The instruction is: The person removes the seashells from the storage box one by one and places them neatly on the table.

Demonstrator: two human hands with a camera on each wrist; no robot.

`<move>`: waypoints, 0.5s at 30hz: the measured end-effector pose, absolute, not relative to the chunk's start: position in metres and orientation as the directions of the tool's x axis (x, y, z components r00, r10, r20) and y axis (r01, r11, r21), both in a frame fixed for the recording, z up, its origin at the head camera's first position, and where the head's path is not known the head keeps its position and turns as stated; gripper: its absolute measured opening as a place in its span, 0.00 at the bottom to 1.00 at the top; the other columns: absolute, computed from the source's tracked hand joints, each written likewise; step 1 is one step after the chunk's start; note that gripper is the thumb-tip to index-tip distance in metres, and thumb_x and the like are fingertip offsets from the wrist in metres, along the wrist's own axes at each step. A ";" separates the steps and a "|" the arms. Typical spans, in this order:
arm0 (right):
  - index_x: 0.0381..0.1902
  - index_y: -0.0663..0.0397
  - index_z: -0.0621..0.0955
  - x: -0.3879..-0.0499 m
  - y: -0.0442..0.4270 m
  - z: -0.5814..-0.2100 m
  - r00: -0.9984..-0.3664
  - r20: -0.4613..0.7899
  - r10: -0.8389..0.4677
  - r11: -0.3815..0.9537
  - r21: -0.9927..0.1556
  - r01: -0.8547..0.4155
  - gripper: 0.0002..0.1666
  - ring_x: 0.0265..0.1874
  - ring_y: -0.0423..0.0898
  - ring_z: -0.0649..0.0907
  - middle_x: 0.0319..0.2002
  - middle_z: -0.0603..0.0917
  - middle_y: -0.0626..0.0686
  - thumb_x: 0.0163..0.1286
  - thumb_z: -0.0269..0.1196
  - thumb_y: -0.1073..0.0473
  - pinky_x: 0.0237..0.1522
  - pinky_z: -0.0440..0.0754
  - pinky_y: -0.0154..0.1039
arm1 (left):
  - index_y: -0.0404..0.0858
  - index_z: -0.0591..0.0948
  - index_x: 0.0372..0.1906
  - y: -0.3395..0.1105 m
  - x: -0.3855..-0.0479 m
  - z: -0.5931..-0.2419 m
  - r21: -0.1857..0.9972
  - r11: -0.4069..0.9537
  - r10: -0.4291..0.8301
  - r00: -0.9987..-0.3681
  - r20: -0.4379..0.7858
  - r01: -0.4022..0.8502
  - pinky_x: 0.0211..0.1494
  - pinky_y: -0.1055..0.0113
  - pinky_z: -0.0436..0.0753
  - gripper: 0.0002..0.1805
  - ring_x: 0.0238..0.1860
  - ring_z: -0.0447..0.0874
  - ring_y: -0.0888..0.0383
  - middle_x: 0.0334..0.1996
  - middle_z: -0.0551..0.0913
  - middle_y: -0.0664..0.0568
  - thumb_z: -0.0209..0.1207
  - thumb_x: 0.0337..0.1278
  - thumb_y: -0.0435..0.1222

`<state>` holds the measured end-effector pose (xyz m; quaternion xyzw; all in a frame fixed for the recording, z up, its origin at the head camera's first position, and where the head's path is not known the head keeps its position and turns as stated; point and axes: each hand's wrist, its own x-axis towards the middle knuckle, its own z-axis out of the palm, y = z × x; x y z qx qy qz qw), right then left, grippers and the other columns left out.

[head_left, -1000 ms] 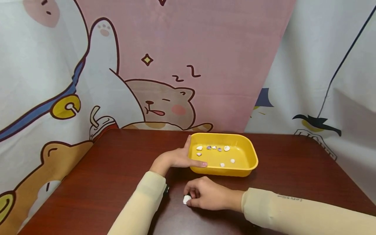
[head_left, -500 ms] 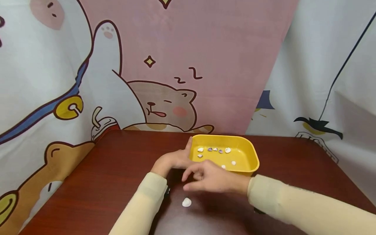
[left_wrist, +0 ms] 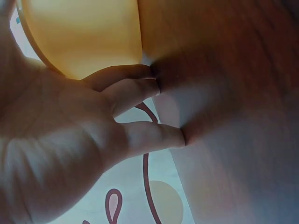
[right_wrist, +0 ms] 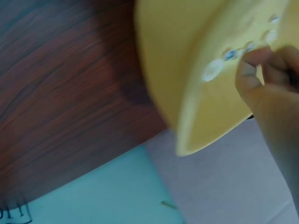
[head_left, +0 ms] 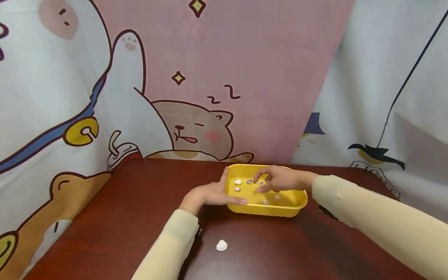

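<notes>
A yellow tray [head_left: 269,210] holds several small white and purplish shells, among them a white shell [head_left: 238,182] near its left end. At the tray's left end my left hand [head_left: 213,193] rests with the thumb along the near rim; in the left wrist view the other fingers of the left hand [left_wrist: 126,112] reach the tabletop beside the tray. My right hand [head_left: 281,179] is over the inside of the tray, fingers bent and spread above the shells. In the right wrist view the right hand [right_wrist: 271,79] is near the row of shells; nothing is visibly held.
A white shell [head_left: 222,245] lies on the dark reddish table [head_left: 140,225], in front of the tray. Behind the table hangs a cloth [head_left: 266,77] with cartoon animals.
My right hand has let go of the white shell on the table, risen, and moved away and to the right, over the tray. The left hand stays at the tray's left end.
</notes>
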<state>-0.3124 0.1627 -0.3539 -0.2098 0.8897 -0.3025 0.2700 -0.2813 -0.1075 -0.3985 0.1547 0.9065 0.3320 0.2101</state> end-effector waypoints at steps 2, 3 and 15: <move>0.64 0.53 0.79 -0.311 0.172 -0.360 -0.737 -0.393 -0.549 0.743 -0.633 -0.216 0.27 0.25 0.45 0.72 0.25 0.69 0.48 0.73 0.71 0.52 0.34 0.73 0.38 | 0.49 0.25 0.86 -0.107 -0.281 -0.400 0.670 0.728 0.425 -0.862 -0.276 0.144 0.75 0.46 0.74 0.79 0.64 0.81 0.46 0.70 0.77 0.37 0.71 0.50 0.69; 0.64 0.53 0.78 -0.311 0.176 -0.363 -0.726 -0.411 -0.552 0.749 -0.627 -0.214 0.27 0.24 0.44 0.71 0.24 0.70 0.48 0.72 0.72 0.53 0.33 0.72 0.37 | 0.49 0.25 0.86 -0.107 -0.281 -0.401 0.671 0.727 0.427 -0.861 -0.275 0.146 0.75 0.46 0.74 0.79 0.64 0.81 0.47 0.70 0.78 0.37 0.71 0.50 0.69; 0.56 0.40 0.82 -0.306 0.174 -0.383 -0.689 -0.438 -0.577 0.778 -0.552 -0.301 0.21 0.19 0.42 0.68 0.23 0.69 0.46 0.70 0.66 0.67 0.27 0.66 0.32 | 0.49 0.26 0.86 -0.107 -0.281 -0.399 0.669 0.729 0.417 -0.868 -0.269 0.143 0.75 0.47 0.74 0.78 0.65 0.80 0.47 0.72 0.76 0.36 0.71 0.50 0.69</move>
